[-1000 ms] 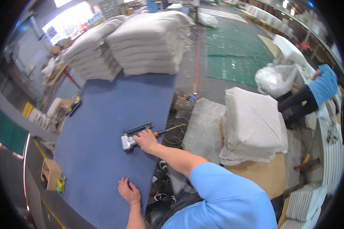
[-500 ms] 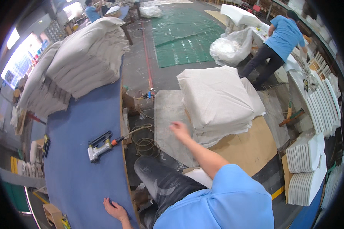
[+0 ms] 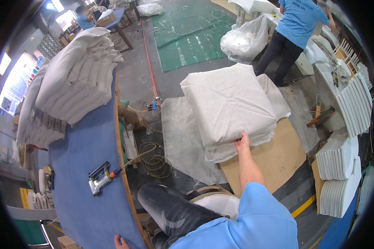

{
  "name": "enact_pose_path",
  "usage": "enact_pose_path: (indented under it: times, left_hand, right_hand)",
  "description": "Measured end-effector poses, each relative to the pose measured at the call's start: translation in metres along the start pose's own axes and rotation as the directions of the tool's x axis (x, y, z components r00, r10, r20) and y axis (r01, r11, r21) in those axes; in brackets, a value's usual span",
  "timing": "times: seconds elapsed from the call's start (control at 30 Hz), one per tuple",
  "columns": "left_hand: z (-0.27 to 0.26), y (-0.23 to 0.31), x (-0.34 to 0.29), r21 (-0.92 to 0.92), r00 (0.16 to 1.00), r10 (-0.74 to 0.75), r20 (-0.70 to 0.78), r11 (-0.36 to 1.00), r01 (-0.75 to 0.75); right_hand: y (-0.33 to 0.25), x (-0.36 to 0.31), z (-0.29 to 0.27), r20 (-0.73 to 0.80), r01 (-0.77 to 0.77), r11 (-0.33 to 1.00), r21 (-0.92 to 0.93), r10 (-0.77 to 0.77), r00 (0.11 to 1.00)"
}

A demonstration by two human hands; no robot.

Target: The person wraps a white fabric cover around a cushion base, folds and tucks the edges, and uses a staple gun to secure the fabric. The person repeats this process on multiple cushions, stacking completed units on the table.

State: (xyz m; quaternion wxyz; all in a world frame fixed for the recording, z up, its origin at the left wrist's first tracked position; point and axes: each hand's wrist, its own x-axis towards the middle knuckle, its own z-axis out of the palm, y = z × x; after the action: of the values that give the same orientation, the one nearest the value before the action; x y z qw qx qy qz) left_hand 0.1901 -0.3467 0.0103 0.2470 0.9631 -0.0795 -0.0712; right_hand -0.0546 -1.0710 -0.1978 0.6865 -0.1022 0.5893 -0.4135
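Head view, looking down: at the left, my left hand (image 3: 119, 240) rested on the near edge of the blue table (image 3: 83, 149), only its fingertips showing, so I could not tell how far they were open. Up the table from those fingers lay a staple gun (image 3: 99, 179), well apart from them. At the right, my right hand (image 3: 242, 143) gripped the near edge of the top white cushion cover in a stack (image 3: 230, 103), fingers tucked under it, thumb on top.
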Motion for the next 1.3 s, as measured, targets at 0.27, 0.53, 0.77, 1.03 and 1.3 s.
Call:
enact_pose_path:
  times: [0.27, 0.53, 0.77, 1.03, 1.3]
  left_hand:
    - [-0.003, 0.009, -0.029, 0.035, 0.989, -0.147, -0.005, 0.989, 0.147]
    - [-0.033, 0.016, -0.062, 0.170, 0.931, -0.366, 0.001, 0.917, 0.360]
    - [-0.044, 0.002, -0.103, 0.239, 0.938, -0.296, -0.183, 0.912, 0.334]
    - [-0.050, -0.006, -0.100, 0.071, 0.888, -0.245, -0.388, 0.953, 0.294]
    - [0.075, 0.130, 0.021, -0.224, 0.911, 0.289, -0.294, 0.906, -0.359]
  right_hand:
    - [-0.024, 0.027, 0.021, 0.121, -0.028, 0.970, 0.241, -0.002, 0.993]
    - [-0.030, 0.019, 0.026, 0.234, -0.031, 0.939, 0.342, -0.053, 0.971]
    - [-0.054, 0.005, 0.059, 0.230, 0.056, 0.942, 0.331, -0.138, 0.963]
    - [-0.124, -0.021, 0.108, 0.114, 0.261, 0.946, 0.194, -0.286, 0.951]
    - [-0.189, -0.112, 0.105, 0.300, 0.358, 0.912, 0.201, -0.405, 0.864]
